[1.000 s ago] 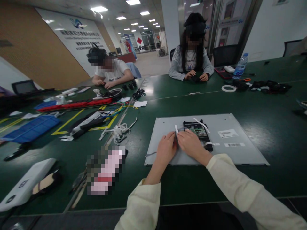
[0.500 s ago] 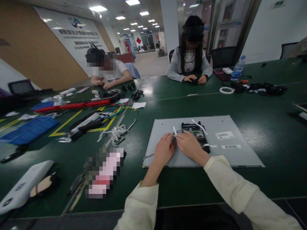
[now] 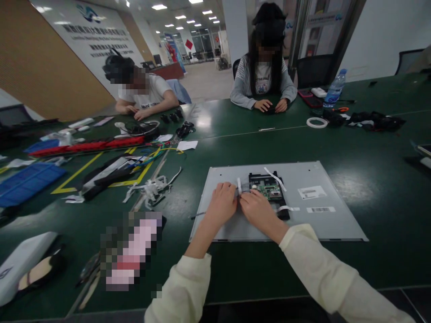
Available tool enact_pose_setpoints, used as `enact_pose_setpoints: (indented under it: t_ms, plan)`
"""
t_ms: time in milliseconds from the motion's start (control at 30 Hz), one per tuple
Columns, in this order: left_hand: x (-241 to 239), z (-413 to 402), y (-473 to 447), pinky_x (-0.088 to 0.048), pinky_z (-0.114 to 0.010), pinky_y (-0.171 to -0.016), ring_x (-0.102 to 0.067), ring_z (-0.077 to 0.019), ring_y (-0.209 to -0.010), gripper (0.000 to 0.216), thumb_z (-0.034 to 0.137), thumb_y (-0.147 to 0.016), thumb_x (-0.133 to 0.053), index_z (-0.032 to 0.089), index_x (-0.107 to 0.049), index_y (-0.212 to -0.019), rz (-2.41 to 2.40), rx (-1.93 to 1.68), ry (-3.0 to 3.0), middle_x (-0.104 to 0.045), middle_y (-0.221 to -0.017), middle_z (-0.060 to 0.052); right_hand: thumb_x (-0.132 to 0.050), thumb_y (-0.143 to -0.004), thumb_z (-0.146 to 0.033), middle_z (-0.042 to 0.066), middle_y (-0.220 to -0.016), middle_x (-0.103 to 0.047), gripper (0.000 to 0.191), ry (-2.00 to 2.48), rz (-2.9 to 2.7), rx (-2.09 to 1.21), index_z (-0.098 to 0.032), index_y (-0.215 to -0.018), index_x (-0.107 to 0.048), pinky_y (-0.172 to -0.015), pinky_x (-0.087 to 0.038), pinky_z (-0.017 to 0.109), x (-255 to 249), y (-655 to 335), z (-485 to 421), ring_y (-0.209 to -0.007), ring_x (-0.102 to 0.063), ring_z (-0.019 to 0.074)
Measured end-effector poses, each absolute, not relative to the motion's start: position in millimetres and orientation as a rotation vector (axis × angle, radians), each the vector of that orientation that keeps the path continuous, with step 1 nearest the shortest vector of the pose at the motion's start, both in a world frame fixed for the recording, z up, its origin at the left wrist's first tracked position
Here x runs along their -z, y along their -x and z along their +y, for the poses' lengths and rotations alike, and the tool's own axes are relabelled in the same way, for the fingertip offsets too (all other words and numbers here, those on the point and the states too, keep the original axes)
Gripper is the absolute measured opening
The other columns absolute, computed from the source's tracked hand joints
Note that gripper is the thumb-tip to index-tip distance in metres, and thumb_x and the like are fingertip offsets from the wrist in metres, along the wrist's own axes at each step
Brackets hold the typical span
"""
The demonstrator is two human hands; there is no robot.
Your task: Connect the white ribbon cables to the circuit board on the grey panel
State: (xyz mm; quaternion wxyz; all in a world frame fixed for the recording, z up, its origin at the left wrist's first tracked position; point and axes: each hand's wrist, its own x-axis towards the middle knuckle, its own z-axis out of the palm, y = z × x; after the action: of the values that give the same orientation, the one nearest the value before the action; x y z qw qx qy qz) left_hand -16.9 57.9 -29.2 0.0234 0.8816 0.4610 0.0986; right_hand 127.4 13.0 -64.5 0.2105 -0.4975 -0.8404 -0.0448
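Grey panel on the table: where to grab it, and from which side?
By its right edge, probably, coming from the right: the grey panel lies flat, that edge is unobstructed, and the circuit board, left hand and right hand are all further left.

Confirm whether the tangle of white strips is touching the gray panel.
Apart: the head view shows a band of green tabletop between the tangle of white strips and the gray panel.
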Motion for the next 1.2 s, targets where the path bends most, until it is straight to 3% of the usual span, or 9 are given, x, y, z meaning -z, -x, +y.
enact_pose_setpoints:
  t_ms: [367, 633, 900, 1200]
  plan:
    - [43.8, 67.3, 36.3, -0.043, -0.039, -0.095, -0.050, -0.0221, -0.106, 0.023, 0.012, -0.082, -0.052, 0.018, -0.054, -0.104, 1.199, -0.540, -2.691, -0.057, -0.108, -0.007, -0.049, -0.089, -0.008, 0.010, -0.108, -0.065, 0.020, 1.377, -2.302, 0.179, -0.012, -0.102, -0.063, -0.099, -0.040, 0.033, 64.7, -124.5, 12.7, -0.103, -0.058, 0.0173]
    - [52.1, 66.3, 34.3, -0.044, -0.041, -0.093, -0.053, -0.0227, -0.104, 0.020, 0.012, -0.087, -0.045, 0.019, -0.053, -0.105, 1.234, -0.572, -2.669, -0.058, -0.106, -0.008, -0.047, -0.089, -0.009, 0.009, -0.106, -0.065, 0.022, 1.324, -2.365, 0.209, -0.013, -0.105, -0.062, -0.105, -0.034, 0.040, 67.8, -125.1, 9.5, -0.102, -0.058, 0.0179]
    - [51.0, 66.8, 34.7, -0.036, -0.043, -0.108, -0.042, -0.0211, -0.128, 0.043, 0.008, -0.087, -0.043, 0.019, -0.046, -0.128, 1.084, -0.610, -2.724, -0.048, -0.136, -0.009, -0.045, -0.090, -0.009, 0.010, -0.102, -0.065, 0.023, 1.356, -2.387, 0.221, -0.011, -0.102, -0.064, -0.104, -0.035, 0.039, 69.3, -123.1, 9.0, -0.101, -0.058, 0.0193]
    - [65.9, 70.2, 37.3, -0.037, -0.043, -0.107, -0.049, -0.0188, -0.125, 0.041, 0.013, -0.093, -0.036, 0.017, -0.046, -0.132, 1.034, -0.480, -2.733, -0.055, -0.134, -0.011, -0.045, -0.090, -0.010, 0.014, -0.109, -0.065, 0.027, 1.390, -2.399, 0.199, -0.009, -0.108, -0.064, -0.106, -0.033, 0.041, 71.0, -119.3, 5.3, -0.110, -0.055, 0.0205]
